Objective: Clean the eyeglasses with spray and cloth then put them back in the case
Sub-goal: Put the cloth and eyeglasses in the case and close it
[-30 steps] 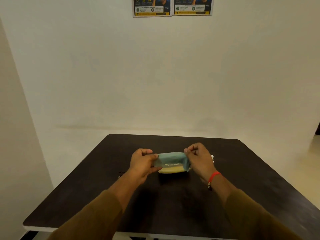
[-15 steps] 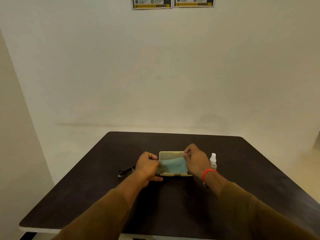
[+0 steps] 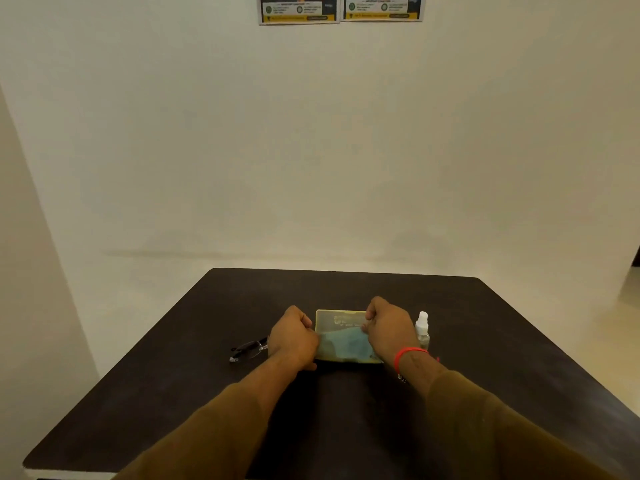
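Note:
A pale yellow glasses case (image 3: 341,318) lies flat in the middle of the dark table (image 3: 173,393). A blue-green cloth (image 3: 344,345) is stretched low over the case's near half. My left hand (image 3: 294,339) pinches the cloth's left end and my right hand (image 3: 388,327) pinches its right end. The eyeglasses (image 3: 247,349) lie on the table left of my left hand, partly hidden by it. A small clear spray bottle (image 3: 422,329) with a white top stands upright just right of my right hand.
The table's far edge meets pale floor and a bare wall. Two posters (image 3: 339,8) hang high on the wall. My brown sleeves cover the table's near part.
Both hands have lowered the stretched cloth from above the case down onto it. The spray bottle and eyeglasses have come into sight beside the hands.

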